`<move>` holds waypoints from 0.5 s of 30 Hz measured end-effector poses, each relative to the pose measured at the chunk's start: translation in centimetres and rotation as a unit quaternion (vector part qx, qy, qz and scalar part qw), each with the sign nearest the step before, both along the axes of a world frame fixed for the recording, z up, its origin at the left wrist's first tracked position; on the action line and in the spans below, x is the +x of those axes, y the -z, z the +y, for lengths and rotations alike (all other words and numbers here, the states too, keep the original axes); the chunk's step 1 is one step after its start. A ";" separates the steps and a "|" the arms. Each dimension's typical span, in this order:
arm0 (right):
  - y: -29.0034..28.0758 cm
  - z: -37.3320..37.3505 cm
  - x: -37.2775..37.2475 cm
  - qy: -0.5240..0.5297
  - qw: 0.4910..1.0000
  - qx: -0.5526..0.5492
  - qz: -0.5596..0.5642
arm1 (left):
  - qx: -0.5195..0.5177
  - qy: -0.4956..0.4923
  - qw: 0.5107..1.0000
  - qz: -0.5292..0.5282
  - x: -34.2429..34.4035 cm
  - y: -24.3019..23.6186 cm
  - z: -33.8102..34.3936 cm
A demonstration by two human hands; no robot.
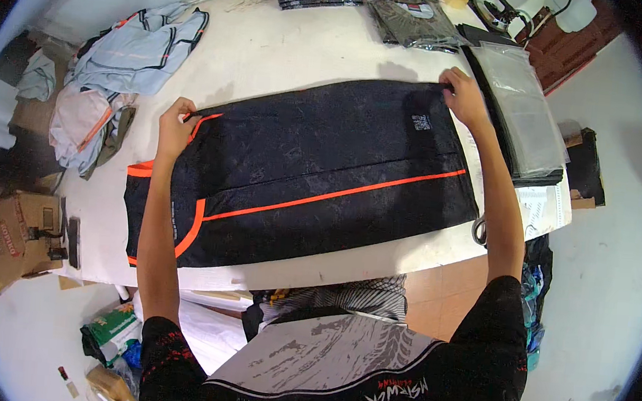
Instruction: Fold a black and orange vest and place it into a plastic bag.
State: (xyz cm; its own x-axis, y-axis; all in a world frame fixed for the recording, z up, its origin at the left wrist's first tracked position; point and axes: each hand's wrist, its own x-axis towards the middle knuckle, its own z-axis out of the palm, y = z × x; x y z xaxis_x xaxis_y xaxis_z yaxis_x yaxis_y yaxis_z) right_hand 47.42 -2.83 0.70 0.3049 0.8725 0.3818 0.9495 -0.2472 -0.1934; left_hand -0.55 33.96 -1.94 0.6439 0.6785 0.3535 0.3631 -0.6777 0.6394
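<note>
A black garment (325,155) with orange stripes and curved orange trim lies folded lengthwise across the white table (273,51). My left hand (175,127) pinches its far edge at the left, beside the short orange trim. My right hand (461,98) is closed on the garment's far right corner, near a small pale printed square. Both forearms reach over the garment from the lower edge. Just right of my right hand lies a pile of clear plastic bags (520,103) on dark sheets, and scissor handles (479,230) show at the table's edge by my right forearm.
Loose pale-blue and pink garments (131,54) lie at the left. Several bagged garments (413,21) are piled at the back, beside a dark metal device (498,10). A cardboard box (4,241) and a phone (73,244) are at the left edge. Bundled fabric (328,293) is below the table's front.
</note>
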 end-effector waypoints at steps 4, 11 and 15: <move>-1.3 -5.7 -3.2 0.021 1.000 0.009 0.010 | 0.042 0.008 0.999 -0.008 -2.8 -2.9 -5.3; 1.8 -12.9 -6.8 0.026 0.998 -0.042 0.032 | 0.129 0.035 0.983 0.128 -7.8 -1.7 -12.1; 2.4 -13.5 -8.8 0.007 0.999 -0.026 0.037 | 0.145 0.033 0.976 0.162 -8.5 -0.7 -14.6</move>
State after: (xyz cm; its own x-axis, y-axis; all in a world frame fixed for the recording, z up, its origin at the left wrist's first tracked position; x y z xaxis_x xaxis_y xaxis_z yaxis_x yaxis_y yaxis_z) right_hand 38.61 -16.29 -1.67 0.3429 0.8858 0.3126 0.9295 -0.2719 -0.2491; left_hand -9.03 19.40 -1.27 0.7924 0.5339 0.2950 0.4642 -0.8415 0.2762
